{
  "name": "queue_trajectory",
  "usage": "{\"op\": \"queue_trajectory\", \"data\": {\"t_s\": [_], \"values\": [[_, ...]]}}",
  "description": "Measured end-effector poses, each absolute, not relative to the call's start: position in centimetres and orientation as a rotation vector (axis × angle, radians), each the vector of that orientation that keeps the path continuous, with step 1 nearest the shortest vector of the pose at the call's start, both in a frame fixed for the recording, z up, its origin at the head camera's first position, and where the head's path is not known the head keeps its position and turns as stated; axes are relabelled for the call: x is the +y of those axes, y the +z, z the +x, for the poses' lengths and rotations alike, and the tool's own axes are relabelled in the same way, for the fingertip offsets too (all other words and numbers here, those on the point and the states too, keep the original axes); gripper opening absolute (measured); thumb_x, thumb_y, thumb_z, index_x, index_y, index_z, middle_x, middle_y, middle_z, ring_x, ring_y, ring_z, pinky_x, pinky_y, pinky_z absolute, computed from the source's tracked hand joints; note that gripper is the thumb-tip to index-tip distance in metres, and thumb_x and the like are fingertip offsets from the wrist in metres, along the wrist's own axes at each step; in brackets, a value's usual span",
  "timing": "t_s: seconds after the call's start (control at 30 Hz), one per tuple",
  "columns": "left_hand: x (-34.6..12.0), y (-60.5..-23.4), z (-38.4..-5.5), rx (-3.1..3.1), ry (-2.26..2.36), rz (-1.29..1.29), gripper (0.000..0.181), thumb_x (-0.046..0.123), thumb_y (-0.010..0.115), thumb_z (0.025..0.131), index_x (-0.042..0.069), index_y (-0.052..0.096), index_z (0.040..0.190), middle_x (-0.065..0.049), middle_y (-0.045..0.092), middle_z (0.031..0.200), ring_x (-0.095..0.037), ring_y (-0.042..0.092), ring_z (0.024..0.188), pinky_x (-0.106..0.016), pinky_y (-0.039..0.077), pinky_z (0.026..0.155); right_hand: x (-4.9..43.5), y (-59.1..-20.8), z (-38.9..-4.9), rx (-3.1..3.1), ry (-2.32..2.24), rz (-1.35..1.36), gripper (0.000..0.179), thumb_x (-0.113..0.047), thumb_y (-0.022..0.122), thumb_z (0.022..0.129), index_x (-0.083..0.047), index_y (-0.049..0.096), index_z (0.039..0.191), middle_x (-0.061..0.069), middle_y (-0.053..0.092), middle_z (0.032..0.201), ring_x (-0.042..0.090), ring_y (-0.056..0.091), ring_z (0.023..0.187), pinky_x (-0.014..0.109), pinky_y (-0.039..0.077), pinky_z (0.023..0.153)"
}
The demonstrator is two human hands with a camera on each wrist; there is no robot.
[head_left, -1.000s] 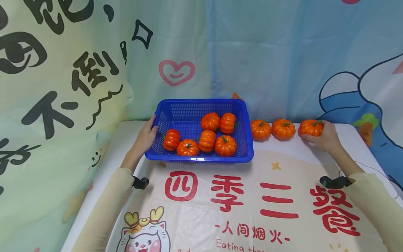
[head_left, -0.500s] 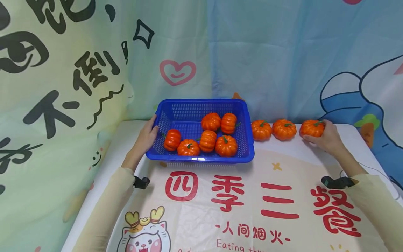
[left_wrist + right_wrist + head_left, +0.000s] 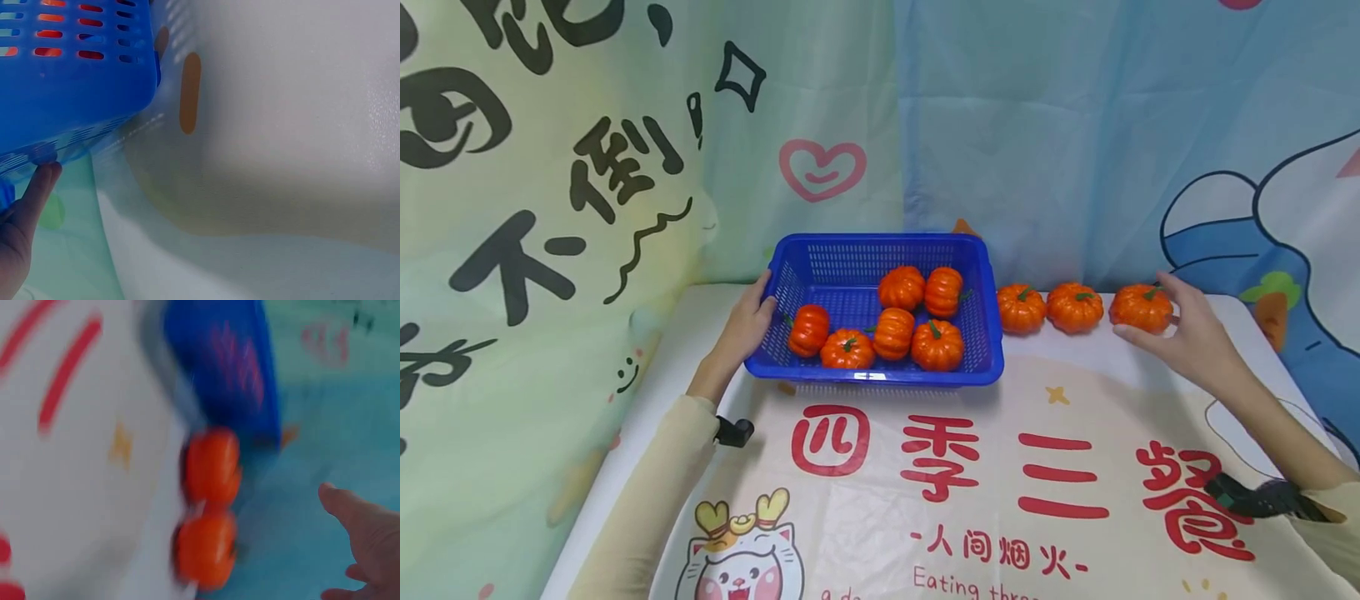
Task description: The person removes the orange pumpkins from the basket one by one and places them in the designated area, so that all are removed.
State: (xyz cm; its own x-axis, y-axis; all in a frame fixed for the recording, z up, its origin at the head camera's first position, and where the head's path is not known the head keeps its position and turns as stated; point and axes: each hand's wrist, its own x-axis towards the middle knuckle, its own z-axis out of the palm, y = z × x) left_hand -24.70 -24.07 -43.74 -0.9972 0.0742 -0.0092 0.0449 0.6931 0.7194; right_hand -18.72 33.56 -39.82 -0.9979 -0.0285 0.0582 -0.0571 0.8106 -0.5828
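Observation:
My left hand holds the left end of a blue plastic basket. In the left wrist view a finger touches the basket's outer wall. Several small orange pumpkins lie inside, one nearest the left wall. My right hand is spread around the outermost pumpkin of a row on the table. A gap shows between palm and pumpkin; whether the fingertips touch it is unclear. The right wrist view is blurred and shows the right hand with extended digits and nothing held.
Two more pumpkins, the near one and the middle one, stand in the row between basket and right hand. A printed cloth covers the table. Fabric backdrops hang behind and to the left. A thin cable lies at right.
My right hand has opened away from the outermost pumpkin, and the right forearm has shifted right and toward me. The pumpkin stays in its place. The left hand and basket look unchanged.

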Motion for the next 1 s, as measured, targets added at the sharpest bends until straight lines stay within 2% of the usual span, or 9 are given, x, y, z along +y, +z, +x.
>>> {"op": "queue_trajectory", "data": {"t_s": [0.07,0.2,0.33,0.43,0.7,1.0], "values": [[-24.1,-43.7,-24.7,2.859,1.21,0.101,0.058,0.02,0.031,0.103,0.008,0.013,0.156,-0.019,0.018,0.162,-0.038,0.019,0.149,-0.055,0.015,0.122,31.8,-38.9,-17.2,-2.955,0.99,0.165,0.093,-0.032,0.07,0.088,0.002,0.013,0.153,0.036,0.022,0.152,0.057,0.031,0.131,0.072,0.039,0.09],[-24.1,-43.6,-24.7,2.863,1.21,0.104,0.058,0.019,0.032,0.102,0.007,0.013,0.156,-0.02,0.019,0.161,-0.039,0.02,0.149,-0.054,0.015,0.122,29.2,-37.8,-14.8,-2.972,1.026,0.298,0.091,-0.029,0.073,0.085,0.001,0.02,0.153,0.035,0.031,0.148,0.055,0.039,0.127,0.064,0.042,0.091],[-24.0,-43.6,-24.7,2.858,1.212,0.093,0.058,0.019,0.033,0.102,0.009,0.014,0.156,-0.019,0.019,0.161,-0.038,0.019,0.149,-0.054,0.015,0.122,27.8,-37.5,-13.5,-2.992,1.053,0.346,0.09,-0.031,0.074,0.085,-0.001,0.023,0.152,0.033,0.035,0.146,0.055,0.046,0.123,0.064,0.047,0.086],[-24.0,-43.6,-24.6,2.856,1.214,0.088,0.058,0.02,0.032,0.103,0.01,0.013,0.157,-0.018,0.018,0.162,-0.038,0.019,0.149,-0.054,0.015,0.122,27.3,-37.5,-13.3,-2.997,1.08,0.377,0.088,-0.031,0.073,0.085,-0.001,0.025,0.151,0.032,0.036,0.146,0.056,0.048,0.121,0.064,0.051,0.083],[-24.0,-43.9,-24.7,2.858,1.216,0.092,0.058,0.021,0.032,0.103,0.009,0.013,0.156,-0.019,0.019,0.161,-0.039,0.02,0.149,-0.055,0.016,0.122,26.3,-37.9,-13.2,-3.002,1.132,0.472,0.08,-0.028,0.073,0.085,-0.001,0.032,0.149,0.028,0.039,0.147,0.049,0.048,0.125,0.061,0.048,0.091],[-24.1,-43.8,-24.6,2.86,1.207,0.091,0.059,0.023,0.031,0.103,0.01,0.013,0.157,-0.018,0.018,0.162,-0.038,0.02,0.149,-0.056,0.016,0.122,25.2,-38.3,-13.3,-3.019,1.146,0.569,0.076,-0.026,0.073,0.086,0.0,0.037,0.147,0.028,0.04,0.147,0.046,0.048,0.125,0.057,0.05,0.09]]}}
